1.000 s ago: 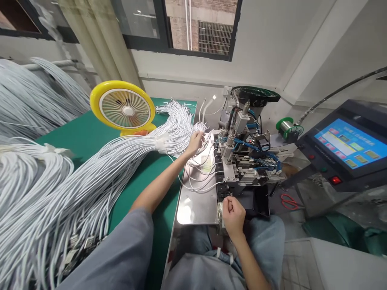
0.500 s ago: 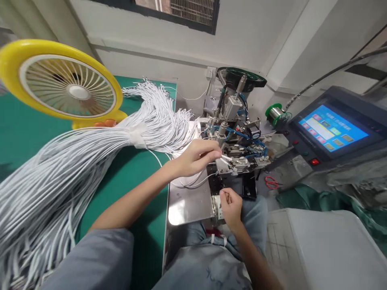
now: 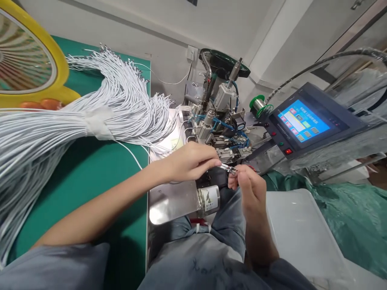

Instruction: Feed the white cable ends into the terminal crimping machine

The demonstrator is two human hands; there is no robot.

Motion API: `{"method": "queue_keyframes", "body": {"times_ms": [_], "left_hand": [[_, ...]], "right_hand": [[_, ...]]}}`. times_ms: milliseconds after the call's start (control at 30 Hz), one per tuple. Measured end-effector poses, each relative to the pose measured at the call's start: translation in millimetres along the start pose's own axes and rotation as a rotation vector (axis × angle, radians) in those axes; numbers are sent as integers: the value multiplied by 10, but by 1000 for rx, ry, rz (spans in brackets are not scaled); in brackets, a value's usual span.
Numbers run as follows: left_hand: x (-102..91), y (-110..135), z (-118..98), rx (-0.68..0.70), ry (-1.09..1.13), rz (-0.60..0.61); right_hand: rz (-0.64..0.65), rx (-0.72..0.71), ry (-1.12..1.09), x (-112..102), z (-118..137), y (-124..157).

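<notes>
My left hand reaches in from the left and is closed on white cables just behind their ends. Small metal connectors show at the tips of those cables. My right hand is closed, thumb against fingers, at the connectors; its fingertips hide part of them. Behind the hands stands a bench machine with metal cylinders and blue air tubes. A big bundle of white cables, tied with a pale wrap, lies on the green table mat to the left.
A yellow fan stands at the far left. On the right are a control panel with a lit screen and a green spool of wire. A labelled jar sits beside the metal plate. A white bin lid lies lower right.
My right hand has risen to the cable ends. My left hand has brought the cables away from the machine toward it. The view has shifted right.
</notes>
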State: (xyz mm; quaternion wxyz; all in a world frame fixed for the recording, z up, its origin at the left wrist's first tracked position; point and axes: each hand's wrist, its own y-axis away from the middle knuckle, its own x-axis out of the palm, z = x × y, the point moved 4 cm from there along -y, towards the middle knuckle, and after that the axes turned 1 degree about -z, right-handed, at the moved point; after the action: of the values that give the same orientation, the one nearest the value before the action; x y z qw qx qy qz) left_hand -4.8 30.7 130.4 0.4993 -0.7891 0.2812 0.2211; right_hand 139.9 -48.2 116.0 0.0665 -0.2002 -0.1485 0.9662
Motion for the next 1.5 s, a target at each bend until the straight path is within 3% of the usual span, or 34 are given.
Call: {"method": "queue_keyframes", "body": {"times_ms": [500,833,967,1033,1133,1200,1233,1300,1400,1500], "left_hand": [[107,38,43,-60,-54,108],[140,25,90,-135,1,163],[97,31,202,-161,84,60],[78,72,325,-196,117,12],[107,162,649,-330,151,66],[40,191,1023,-579,24,18],[-37,158,1210,-650,-67,-30],[-229,-6,1576,-723,-200,-94],[-565,-287,2078,-831,-391,-173],[-700,-250,2399,-926,-546,-91]], "right_hand": [[-75,71,-119,127,-311,-68],[-119,92,-165,177,-368,-91],[-159,101,-283,223,-475,-2],[-103,138,-269,308,-616,116],[75,188,-61,526,-883,346],[221,116,163,701,-1019,477],[232,67,255,761,-1069,522],[199,-33,343,835,-1138,570],[25,-176,329,826,-1213,577],[-184,-311,257,769,-1286,598]]}}
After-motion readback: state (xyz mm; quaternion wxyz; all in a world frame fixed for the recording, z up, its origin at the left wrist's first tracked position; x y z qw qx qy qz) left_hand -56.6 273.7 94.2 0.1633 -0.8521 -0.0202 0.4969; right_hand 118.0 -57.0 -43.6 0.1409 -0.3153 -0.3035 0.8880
